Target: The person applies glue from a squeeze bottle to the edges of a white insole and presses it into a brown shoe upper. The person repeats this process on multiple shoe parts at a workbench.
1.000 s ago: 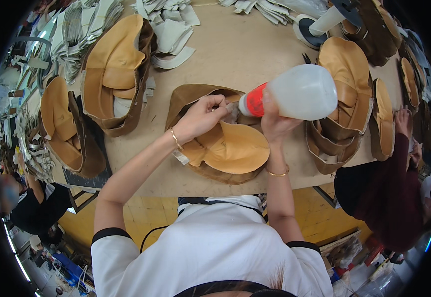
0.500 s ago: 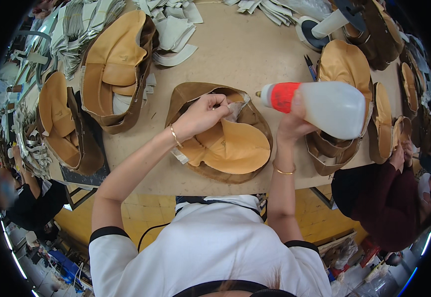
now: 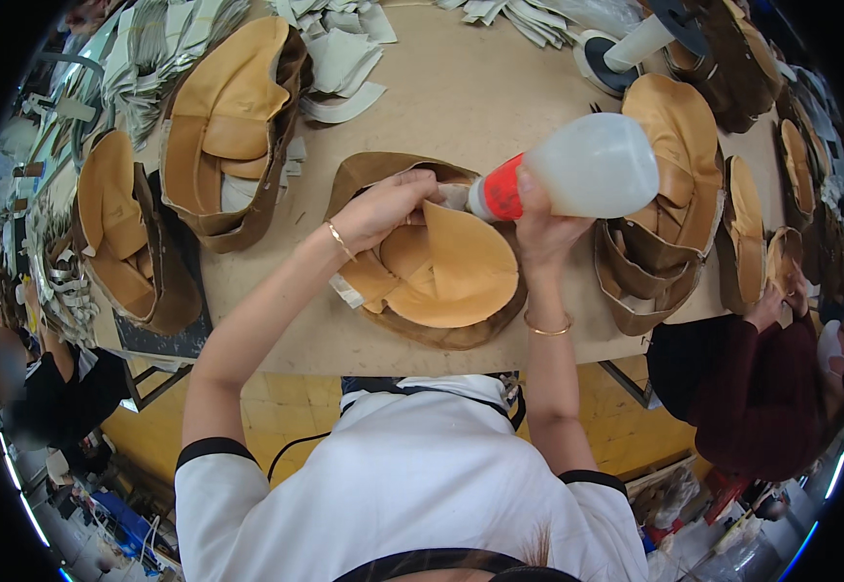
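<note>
A brown shoe upper [image 3: 364, 175] with tan lining [image 3: 466, 281] lies on the table in front of me. My left hand [image 3: 390, 208] reaches over it, fingers pinched on its edge near the raised flap of lining; the fingertips are partly hidden. In my right hand [image 3: 545, 225] is a translucent white squeeze bottle [image 3: 599, 167] with a red band. The bottle is tipped to the left, its nozzle end down at the upper, close to my left fingertips. Its very tip cannot be made out.
Other brown uppers lie left [image 3: 228, 126] and right [image 3: 669, 184]. Stacks of pale cut pieces [image 3: 340, 63] are at the back, near a white spool on a stand [image 3: 635, 44]. A person in dark red sleeves [image 3: 752, 388] works at right; another person [image 3: 63, 383] is at left.
The bottle has moved left and tilted more, bringing its nozzle down to the upper beside my left fingers. My left hand stays at the upper's edge, with the lining flap standing higher.
</note>
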The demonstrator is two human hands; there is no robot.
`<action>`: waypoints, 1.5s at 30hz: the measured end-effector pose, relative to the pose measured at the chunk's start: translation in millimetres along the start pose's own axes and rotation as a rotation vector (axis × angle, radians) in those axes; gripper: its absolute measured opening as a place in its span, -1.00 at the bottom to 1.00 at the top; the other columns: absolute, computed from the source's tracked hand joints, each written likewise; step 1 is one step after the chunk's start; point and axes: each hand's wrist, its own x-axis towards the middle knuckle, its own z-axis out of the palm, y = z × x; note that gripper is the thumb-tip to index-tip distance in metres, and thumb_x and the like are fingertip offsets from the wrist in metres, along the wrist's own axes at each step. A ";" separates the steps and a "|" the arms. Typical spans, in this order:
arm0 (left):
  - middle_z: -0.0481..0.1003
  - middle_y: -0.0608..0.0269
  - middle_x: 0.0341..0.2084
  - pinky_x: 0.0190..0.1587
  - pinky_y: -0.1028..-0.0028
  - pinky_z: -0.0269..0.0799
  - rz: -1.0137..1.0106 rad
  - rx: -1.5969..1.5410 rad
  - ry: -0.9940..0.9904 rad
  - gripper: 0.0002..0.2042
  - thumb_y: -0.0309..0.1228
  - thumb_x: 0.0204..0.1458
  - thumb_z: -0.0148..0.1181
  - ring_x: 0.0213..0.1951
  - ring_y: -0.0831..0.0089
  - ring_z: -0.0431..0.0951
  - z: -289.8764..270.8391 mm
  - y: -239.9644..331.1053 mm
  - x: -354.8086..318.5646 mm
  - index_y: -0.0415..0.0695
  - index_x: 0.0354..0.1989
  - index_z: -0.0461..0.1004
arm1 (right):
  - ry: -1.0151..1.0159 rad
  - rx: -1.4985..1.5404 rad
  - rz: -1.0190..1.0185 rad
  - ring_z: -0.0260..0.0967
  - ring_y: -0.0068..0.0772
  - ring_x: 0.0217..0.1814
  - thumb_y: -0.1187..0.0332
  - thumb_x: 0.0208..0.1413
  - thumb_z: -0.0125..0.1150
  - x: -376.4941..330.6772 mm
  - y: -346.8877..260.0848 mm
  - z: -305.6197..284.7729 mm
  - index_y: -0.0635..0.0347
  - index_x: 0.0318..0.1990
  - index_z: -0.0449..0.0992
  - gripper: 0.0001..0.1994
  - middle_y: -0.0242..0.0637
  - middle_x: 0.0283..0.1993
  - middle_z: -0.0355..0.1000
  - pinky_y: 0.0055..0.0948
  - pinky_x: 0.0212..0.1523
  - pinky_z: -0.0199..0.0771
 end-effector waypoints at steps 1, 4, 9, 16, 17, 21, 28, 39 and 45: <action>0.35 0.35 -0.27 -0.04 0.50 0.34 -0.014 -0.013 0.008 -0.75 -0.28 0.16 -0.04 -0.17 0.60 0.38 -0.7 0.0 0.3 -0.17 -0.09 0.28 | 0.019 -0.009 -0.031 0.45 -0.26 -0.30 0.29 -0.18 0.37 -2.9 -1.9 0.9 0.30 -0.29 0.48 -0.67 -0.23 -0.33 0.47 -0.30 -0.23 0.44; 0.34 0.32 -0.26 -0.03 0.49 0.34 -0.020 -0.076 -0.015 -0.76 -0.30 0.15 -0.05 -0.17 0.58 0.38 -1.1 -1.8 -1.2 -0.18 -0.11 0.27 | 0.005 -0.098 -0.119 0.45 -0.26 -0.30 0.31 -0.17 0.36 -9.5 -3.5 -0.6 0.31 -0.24 0.45 -0.65 -0.22 -0.30 0.46 -0.31 -0.24 0.44; 0.35 0.32 -0.23 -0.04 0.52 0.34 -0.047 -0.192 0.026 -0.76 -0.45 0.10 0.00 -0.18 0.57 0.40 -4.3 -4.1 -5.3 -0.23 -0.07 0.26 | 0.117 -0.051 0.069 0.41 -0.28 -0.27 0.33 -0.14 0.32 -15.7 9.4 -7.6 0.34 -0.21 0.42 -0.65 -0.18 -0.27 0.43 -0.37 -0.20 0.41; 0.37 0.27 -0.17 0.01 0.49 0.33 0.003 -0.073 -0.023 -0.74 -0.37 0.12 0.03 -0.09 0.55 0.40 3.2 3.2 -11.0 -0.19 -0.06 0.27 | 0.175 0.756 0.884 0.38 -0.46 -0.31 0.19 0.02 0.00 3.6 9.5 -50.1 0.23 -0.24 0.38 -0.72 -0.31 -0.33 0.40 -0.44 -0.24 0.43; 0.36 0.28 -0.16 0.02 0.49 0.32 0.073 -0.019 -0.054 -0.73 -0.33 0.12 0.04 -0.08 0.54 0.39 9.2 6.3 -16.3 -0.19 -0.07 0.28 | 0.089 0.791 0.932 0.38 -0.46 -0.33 0.18 0.02 0.00 5.7 7.7 -62.2 0.23 -0.25 0.38 -0.71 -0.31 -0.33 0.40 -0.45 -0.26 0.44; 0.30 0.14 0.03 0.17 0.34 0.16 0.446 0.629 -0.048 -0.57 -0.13 0.04 0.14 0.12 0.26 0.29 37.5 15.2 -67.1 -0.18 -0.04 0.30 | -0.183 0.796 1.141 0.29 -0.47 -0.53 0.09 -0.10 0.08 7.2 5.2 -102.1 0.29 -0.20 0.33 -0.56 -0.31 -0.46 0.29 -0.51 -0.52 0.41; 0.31 0.08 0.04 0.20 0.15 0.09 0.900 1.607 0.102 -0.70 -0.24 -0.07 0.20 0.13 0.22 0.28 88.8 -42.6 -94.5 -0.15 -0.22 0.44 | -0.180 0.792 1.162 0.23 -0.47 -0.54 0.07 -0.18 0.12 4.3 5.2 -109.8 0.33 -0.14 0.29 -0.47 -0.31 -0.44 0.25 -0.56 -0.56 0.33; 0.50 0.20 -0.34 -0.16 0.30 0.39 0.922 1.430 0.384 -0.83 -0.45 -0.30 0.17 -0.25 0.35 0.50 96.0 -69.6 -82.2 -0.15 -0.45 0.46 | -0.276 0.961 1.076 0.09 -0.51 -0.58 0.07 -0.20 0.15 2.3 -7.3 -116.1 0.33 -0.20 0.29 -0.50 -0.34 -0.50 0.15 -0.58 -0.63 0.14; 0.53 0.23 -0.57 -0.44 0.44 0.43 0.858 0.576 0.640 -0.79 -0.41 -0.24 0.16 -0.57 0.42 0.50 31.8 -37.8 -100.5 -0.24 -0.40 0.52 | -0.312 1.031 1.063 0.13 -0.48 -0.57 0.08 -0.20 0.14 4.7 -15.3 -116.4 0.30 -0.22 0.28 -0.51 -0.31 -0.48 0.18 -0.55 -0.62 0.17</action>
